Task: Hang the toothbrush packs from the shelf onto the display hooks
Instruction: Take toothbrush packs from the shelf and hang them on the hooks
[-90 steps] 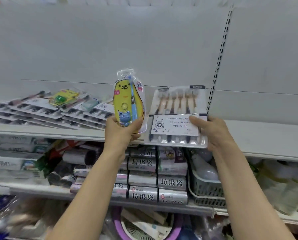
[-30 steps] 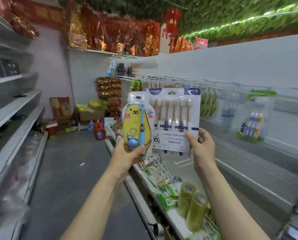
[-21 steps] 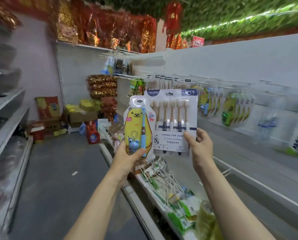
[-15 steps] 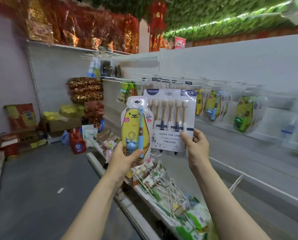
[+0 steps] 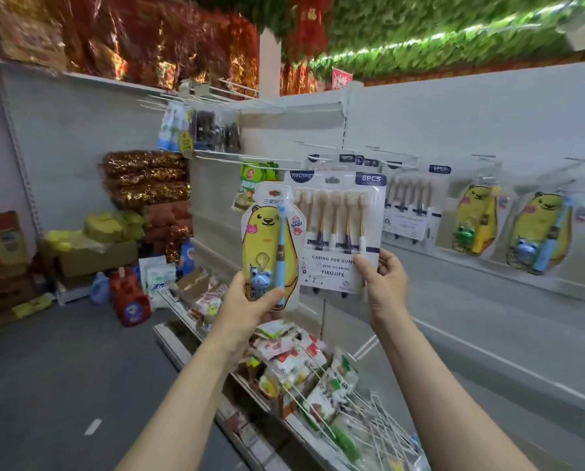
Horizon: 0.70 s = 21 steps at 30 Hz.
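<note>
By the white wall of hooks (image 5: 396,154), your left hand (image 5: 250,302) pinches the yellow pack (image 5: 270,243) and your right hand (image 5: 384,283) pinches the six-brush pack (image 5: 335,219) low down (top holes free), ready for hanging.

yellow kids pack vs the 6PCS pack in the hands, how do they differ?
The yellow kids pack, in the left hand, is a rounded pouch shape with one blue brush and a small blue toy. The 6PCS pack, in the right hand, is a wider white rectangular card holding a row of brushes. Both are held upright by the bottom edge, neither on a hook yet.
</note>
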### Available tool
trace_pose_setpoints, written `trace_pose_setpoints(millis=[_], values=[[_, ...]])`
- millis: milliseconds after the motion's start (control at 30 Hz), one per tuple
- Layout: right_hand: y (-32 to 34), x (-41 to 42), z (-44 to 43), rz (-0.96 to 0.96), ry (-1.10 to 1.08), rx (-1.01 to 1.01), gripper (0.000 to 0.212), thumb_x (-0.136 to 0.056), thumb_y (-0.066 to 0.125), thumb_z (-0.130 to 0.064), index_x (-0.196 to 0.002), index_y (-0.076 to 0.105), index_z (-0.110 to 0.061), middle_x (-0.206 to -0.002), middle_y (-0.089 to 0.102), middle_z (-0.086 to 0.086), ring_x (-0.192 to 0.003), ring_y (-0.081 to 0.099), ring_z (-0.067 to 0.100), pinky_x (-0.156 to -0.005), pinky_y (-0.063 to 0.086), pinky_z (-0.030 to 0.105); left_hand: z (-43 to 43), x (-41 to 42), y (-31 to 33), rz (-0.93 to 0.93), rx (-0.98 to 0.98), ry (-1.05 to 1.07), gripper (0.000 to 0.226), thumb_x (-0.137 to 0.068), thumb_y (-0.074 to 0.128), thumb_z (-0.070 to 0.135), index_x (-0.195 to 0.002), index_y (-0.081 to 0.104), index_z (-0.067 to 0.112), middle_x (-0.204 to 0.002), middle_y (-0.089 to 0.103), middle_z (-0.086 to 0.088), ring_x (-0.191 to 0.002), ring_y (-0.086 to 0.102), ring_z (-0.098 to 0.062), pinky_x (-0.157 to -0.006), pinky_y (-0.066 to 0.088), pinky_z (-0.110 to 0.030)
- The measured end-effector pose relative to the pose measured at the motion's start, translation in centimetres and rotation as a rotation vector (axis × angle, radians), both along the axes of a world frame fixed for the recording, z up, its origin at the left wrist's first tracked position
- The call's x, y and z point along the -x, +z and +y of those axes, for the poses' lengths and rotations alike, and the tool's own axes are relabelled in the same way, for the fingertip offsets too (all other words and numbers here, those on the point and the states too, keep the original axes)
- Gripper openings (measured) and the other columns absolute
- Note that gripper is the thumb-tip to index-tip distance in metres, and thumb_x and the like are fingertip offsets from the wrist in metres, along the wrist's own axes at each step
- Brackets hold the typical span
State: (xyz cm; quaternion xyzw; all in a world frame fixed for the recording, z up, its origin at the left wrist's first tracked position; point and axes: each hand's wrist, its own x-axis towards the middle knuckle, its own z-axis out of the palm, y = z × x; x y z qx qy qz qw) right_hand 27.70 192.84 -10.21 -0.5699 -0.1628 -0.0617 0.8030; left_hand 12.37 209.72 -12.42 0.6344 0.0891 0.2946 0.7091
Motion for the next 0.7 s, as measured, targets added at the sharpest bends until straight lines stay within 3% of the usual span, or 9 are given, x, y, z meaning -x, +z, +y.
trace_pose_setpoints(millis=[100, 200, 267, 433, 567, 700], values=[[-0.6, -3.9, 5.3, 0.000, 0.003, -0.040, 0.036, -0.088, 0.073, -0.007, -0.120, 0.058, -0.006, -0.105, 0.072, 0.010, -0.085, 0.069, 0.016, -0.068, 0.055, 0.020, 4.9, -3.4, 0.6, -0.006, -0.020, -0.005, 0.036, -0.085, 0.074, 0.007, -0.117, 0.058, 0.015, -0.111, 0.073, -0.011, -0.093, 0.072, -0.031, -0.073, 0.060, -0.040], [-0.5, -7.5, 9.6, 0.001, 0.009, -0.058, 0.030, -0.088, 0.074, -0.009, -0.113, 0.059, -0.013, -0.104, 0.072, 0.008, -0.086, 0.070, 0.016, -0.070, 0.055, 0.023, 9.1, -6.7, 1.7, -0.013, -0.053, -0.016, 0.036, -0.085, 0.073, 0.007, -0.117, 0.058, 0.015, -0.108, 0.073, -0.010, -0.092, 0.072, -0.030, -0.069, 0.060, -0.034], [-0.4, -10.0, 12.3, -0.010, -0.004, -0.063, 0.027, -0.088, 0.074, -0.010, -0.109, 0.060, -0.016, -0.105, 0.073, 0.010, -0.089, 0.071, 0.019, -0.078, 0.057, 0.030, 11.9, -8.9, 2.1, -0.028, -0.053, -0.020, 0.036, -0.086, 0.072, 0.006, -0.117, 0.058, 0.013, -0.108, 0.073, -0.009, -0.092, 0.072, -0.029, -0.071, 0.061, -0.036], [-0.9, -14.8, 17.5, 0.004, -0.090, -0.063, 0.040, -0.085, 0.077, -0.011, -0.121, 0.059, -0.007, -0.107, 0.074, 0.012, -0.099, 0.072, 0.028, -0.092, 0.058, 0.044, 17.4, -13.6, 1.9, -0.025, -0.044, -0.073, 0.036, -0.085, 0.072, 0.005, -0.117, 0.059, 0.012, -0.106, 0.075, -0.008, -0.092, 0.073, -0.026, -0.075, 0.061, -0.040], [-0.5, -17.1, 19.2, 0.024, -0.185, -0.110, 0.039, -0.086, 0.075, -0.008, -0.122, 0.058, -0.006, -0.108, 0.073, 0.013, -0.096, 0.071, 0.025, -0.086, 0.058, 0.038, 20.6, -17.1, 1.9, -0.028, -0.013, -0.156, 0.037, -0.085, 0.072, 0.003, -0.118, 0.058, 0.011, -0.107, 0.074, -0.009, -0.094, 0.072, -0.027, -0.068, 0.059, -0.032], [0.6, -18.1, 19.8, 0.019, -0.261, -0.101, 0.033, -0.087, 0.074, -0.007, -0.117, 0.059, -0.007, -0.103, 0.073, 0.008, -0.088, 0.073, 0.016, -0.075, 0.058, 0.028, 22.6, -20.5, 2.2, -0.008, -0.016, -0.259, 0.036, -0.084, 0.073, 0.003, -0.115, 0.059, 0.015, -0.106, 0.075, -0.008, -0.093, 0.073, -0.026, -0.071, 0.059, -0.035]])
